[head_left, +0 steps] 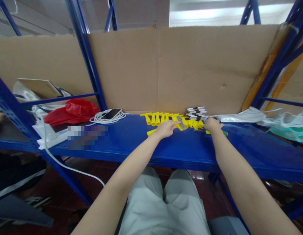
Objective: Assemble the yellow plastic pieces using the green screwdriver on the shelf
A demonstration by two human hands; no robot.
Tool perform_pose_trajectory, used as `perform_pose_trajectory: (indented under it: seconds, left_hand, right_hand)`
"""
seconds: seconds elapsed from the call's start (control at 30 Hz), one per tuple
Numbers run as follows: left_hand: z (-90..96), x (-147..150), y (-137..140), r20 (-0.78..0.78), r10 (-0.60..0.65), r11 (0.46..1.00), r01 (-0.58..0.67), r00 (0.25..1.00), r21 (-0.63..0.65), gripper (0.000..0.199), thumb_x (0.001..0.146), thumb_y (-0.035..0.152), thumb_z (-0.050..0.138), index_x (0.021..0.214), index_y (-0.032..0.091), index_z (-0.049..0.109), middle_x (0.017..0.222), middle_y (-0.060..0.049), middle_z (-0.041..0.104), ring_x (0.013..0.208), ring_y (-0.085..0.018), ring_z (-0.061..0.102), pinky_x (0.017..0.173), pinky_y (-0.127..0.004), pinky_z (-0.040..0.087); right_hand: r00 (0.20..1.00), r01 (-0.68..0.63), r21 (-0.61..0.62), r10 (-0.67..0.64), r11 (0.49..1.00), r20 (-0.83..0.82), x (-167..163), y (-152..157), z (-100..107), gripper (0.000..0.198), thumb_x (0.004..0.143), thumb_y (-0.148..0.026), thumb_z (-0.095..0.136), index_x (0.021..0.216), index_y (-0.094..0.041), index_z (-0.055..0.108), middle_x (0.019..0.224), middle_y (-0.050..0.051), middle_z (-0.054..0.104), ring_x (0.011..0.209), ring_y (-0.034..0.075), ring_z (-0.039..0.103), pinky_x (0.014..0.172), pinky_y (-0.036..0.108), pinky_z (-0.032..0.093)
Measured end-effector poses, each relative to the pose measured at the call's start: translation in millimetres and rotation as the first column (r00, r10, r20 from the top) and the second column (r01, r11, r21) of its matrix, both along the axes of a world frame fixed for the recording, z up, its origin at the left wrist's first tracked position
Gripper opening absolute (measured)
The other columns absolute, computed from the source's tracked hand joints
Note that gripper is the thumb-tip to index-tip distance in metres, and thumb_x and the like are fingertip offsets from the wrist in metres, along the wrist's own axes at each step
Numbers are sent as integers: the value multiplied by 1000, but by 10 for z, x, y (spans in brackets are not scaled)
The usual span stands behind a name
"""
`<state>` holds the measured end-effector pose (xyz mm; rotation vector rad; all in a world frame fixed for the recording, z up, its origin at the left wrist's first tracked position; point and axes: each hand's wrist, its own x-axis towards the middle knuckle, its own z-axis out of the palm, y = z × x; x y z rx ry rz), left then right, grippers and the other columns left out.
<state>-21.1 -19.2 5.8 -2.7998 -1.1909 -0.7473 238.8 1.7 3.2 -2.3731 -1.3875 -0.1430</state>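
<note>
My left hand [166, 129] is closed on a yellow T-shaped scraper, with a flat grey metal plate [182, 123] showing at its fingertips. Beside that hand, a loose yellow handle [151, 132] lies nearer the front edge. Behind it several yellow T-shaped handles [155, 119] stand in a row. My right hand [213, 124] reaches down by small yellow pieces [196, 124] and a stack of white-and-black strips [197, 113]; its fingertips are mostly hidden. Under my right wrist lies a screwdriver [225, 133] with a green-and-yellow handle, partly covered.
On the blue shelf [132, 140], a phone [112, 114] rests on a coiled white cable [100, 118] at left, beside a red bag [73, 111]. White packaging [241, 116] and green-white masks [286, 130] lie at right. A cardboard panel [202, 65] closes the back.
</note>
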Motion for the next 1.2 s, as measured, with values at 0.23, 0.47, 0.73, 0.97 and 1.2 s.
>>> perform_pose_trajectory:
  seconds: [0.23,0.47,0.73,0.97,1.2]
  left_hand:
    - [20,-1,-31,1,1,1000,-1,1000,-10,40,92,17,50,130,24,59,128,-6,63,117,-20,58,100,-35,45]
    - [-10,-1,0,6,1,1000,-1,1000,-10,39,92,19,50,129,27,59,127,-5,64,115,-21,59,99,-37,46]
    - [2,8,-20,2,-4,1000,4,1000,-14,39,92,17,50,129,26,60,128,-5,63,117,-21,59,99,-35,46]
    - [-12,6,-4,-1,-6,1000,6,1000,-11,39,92,18,50,129,27,60,128,-5,64,116,-20,59,99,-37,47]
    - [-16,4,-3,-2,-9,1000,9,1000,0,39,92,18,49,128,27,60,128,-4,64,116,-20,59,98,-34,47]
  right_hand:
    - [997,78,-115,-78,990,8,59,34,-49,43,78,-24,56,120,-13,61,126,22,57,122,35,46,94,56,39]
    - [996,90,-118,-89,989,16,26,35,-54,48,80,-31,57,124,-12,59,127,22,57,122,35,47,95,56,38]
    - [996,62,-153,-52,986,71,-59,-24,9,44,83,-22,51,124,-9,58,127,22,57,123,32,48,99,50,35]
    - [986,54,-160,-28,986,162,-58,26,-26,41,84,-15,43,120,-9,60,121,22,60,117,30,53,96,49,35]
    - [983,28,-175,4,984,181,-67,11,-15,41,84,-15,43,122,-9,59,122,21,61,117,30,53,97,50,34]
